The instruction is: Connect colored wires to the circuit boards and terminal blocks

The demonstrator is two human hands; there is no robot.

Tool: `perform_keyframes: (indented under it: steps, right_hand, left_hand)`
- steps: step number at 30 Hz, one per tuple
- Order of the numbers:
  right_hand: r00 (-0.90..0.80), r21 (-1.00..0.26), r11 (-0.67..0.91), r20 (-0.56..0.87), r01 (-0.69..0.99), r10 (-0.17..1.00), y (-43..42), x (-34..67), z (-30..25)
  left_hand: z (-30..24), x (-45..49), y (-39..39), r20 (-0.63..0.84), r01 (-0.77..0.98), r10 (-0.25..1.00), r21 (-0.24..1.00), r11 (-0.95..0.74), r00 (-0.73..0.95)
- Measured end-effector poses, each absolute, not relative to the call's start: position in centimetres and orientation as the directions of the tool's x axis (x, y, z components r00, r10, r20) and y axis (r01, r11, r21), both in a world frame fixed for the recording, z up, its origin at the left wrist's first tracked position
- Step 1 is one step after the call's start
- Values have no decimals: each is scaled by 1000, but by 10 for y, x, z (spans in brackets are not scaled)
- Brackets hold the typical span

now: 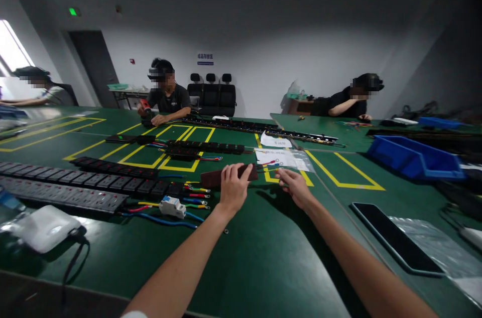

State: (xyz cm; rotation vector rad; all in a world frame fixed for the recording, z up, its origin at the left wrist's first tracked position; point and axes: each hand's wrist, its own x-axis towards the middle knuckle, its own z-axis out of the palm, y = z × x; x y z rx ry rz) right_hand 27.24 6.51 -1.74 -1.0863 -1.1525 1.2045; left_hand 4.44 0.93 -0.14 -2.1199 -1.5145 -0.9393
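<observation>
My left hand (234, 188) is closed around a dark reddish-brown flat block (211, 179), held at the green table. From the block's right end come short wires (269, 163) with red and blue sleeves and ring terminals. My right hand (295, 186) pinches the tip of a yellow-green wire (279, 170) beside them. Left of my hands lie long black power strips (56, 185) with rows of sockets. Their coloured leads end in ring terminals, and a white circuit breaker (172, 206) sits among the wires.
Printed sheets (280, 158) lie just beyond my hands. A blue bin (414, 157), a phone (395, 237) and a clear plastic bag (440, 248) are at right. A white device (47, 227) with a cable is at near left. Co-workers sit across the table; one (165, 92) holds a red tool.
</observation>
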Motion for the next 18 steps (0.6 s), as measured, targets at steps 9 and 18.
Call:
perform_keyframes:
  steps: [9, 18]
  right_hand:
    - [160, -904, 358, 399, 234, 903, 61, 264, -11]
    - [178, -845, 414, 489, 337, 854, 53, 260, -8]
  left_hand:
    - [-4, 46, 11, 685, 923, 689, 63, -379, 237]
    - [-1, 46, 9, 692, 926, 687, 71, -370, 221]
